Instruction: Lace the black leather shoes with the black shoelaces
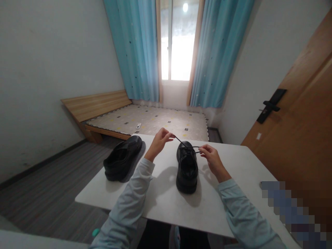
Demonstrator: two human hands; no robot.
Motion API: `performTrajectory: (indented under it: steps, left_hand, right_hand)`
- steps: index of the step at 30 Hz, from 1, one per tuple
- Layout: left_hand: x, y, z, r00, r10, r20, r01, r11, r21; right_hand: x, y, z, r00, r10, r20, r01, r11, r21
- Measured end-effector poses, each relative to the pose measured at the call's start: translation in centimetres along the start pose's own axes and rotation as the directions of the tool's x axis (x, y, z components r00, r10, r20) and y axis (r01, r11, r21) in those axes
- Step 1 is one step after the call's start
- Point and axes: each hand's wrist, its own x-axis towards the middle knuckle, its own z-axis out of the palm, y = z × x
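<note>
A black lace-up shoe (187, 173) stands upright on the white table (166, 204), its heel toward me. My left hand (161, 140), up and to the left of the shoe, pinches one end of the thin dark shoelace (179, 139), which runs taut down to the shoe's throat. On the right side my right hand (210, 157) pinches another part of the lace close to the shoe, where a loop seems to show. The other black shoe (122, 157) rests on the table to the left of my left forearm, untouched.
Beyond the table is a low bed (155, 119) with a small white remote (138, 126) on it. A wooden door (298, 114) with a black handle stands at the right. Blue curtains (137, 52) flank the window. A pixelated patch covers the lower right.
</note>
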Motion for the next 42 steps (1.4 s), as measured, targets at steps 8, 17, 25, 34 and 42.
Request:
performTrajectory:
  steps: [8, 17, 25, 34, 42]
  left_hand:
    - [-0.6, -1.2, 0.4, 0.998, -0.058, -0.022, 0.044, 0.914, -0.403]
    - [-0.4, -1.4, -0.4, 0.984, -0.051, -0.17, 0.003, 0.962, -0.271]
    - [-0.6, -1.3, 0.1, 0.975, 0.202, -0.091, -0.182, 0.964, 0.195]
    - [-0.7, -1.2, -1.3, 0.933, 0.318, -0.167, -0.234, 0.891, 0.39]
    - [-0.8, -1.0, -1.8, 0.932, 0.319, -0.174, -0.193, 0.84, 0.506]
  right_hand:
    - [0.0, 1.0, 0.7, 1.0, -0.023, -0.011, 0.022, 0.998, -0.053]
    - [-0.3, 0.9, 0.9, 0.989, 0.078, 0.127, -0.091, 0.99, 0.104]
    - [0.1, 1.5, 1.0, 1.0, -0.006, -0.013, 0.006, 1.0, 0.004]
    - [0.4, 2.0, 0.3, 1.0, 0.02, 0.004, -0.019, 0.99, -0.139]
    - [0.7, 2.6, 0.1, 0.995, -0.075, 0.06, 0.089, 0.947, -0.308]
